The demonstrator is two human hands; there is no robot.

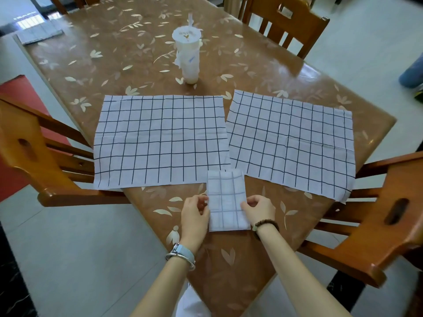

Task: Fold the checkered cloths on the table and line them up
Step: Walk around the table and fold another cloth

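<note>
A small white cloth with a thin dark grid, folded into a narrow rectangle [226, 202], lies at 6 o'clock on the brown leaf-patterned table [137, 53]. The left hand [194, 213] and the right hand [259, 210] pinch its side edges. Two matching cloths lie flat, one at 10 o'clock [160, 140] and one at 2 o'clock [290, 143]. At 12 o'clock stands a lidded white plastic cup [188, 58]; its print is unreadable and its contents are hidden.

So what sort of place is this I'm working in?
Most likely a home dining room: a long dining table with a leaf-patterned cover, matching wooden chairs drawn up around it, a tiled floor, and a takeaway drink cup standing on the table.
</note>
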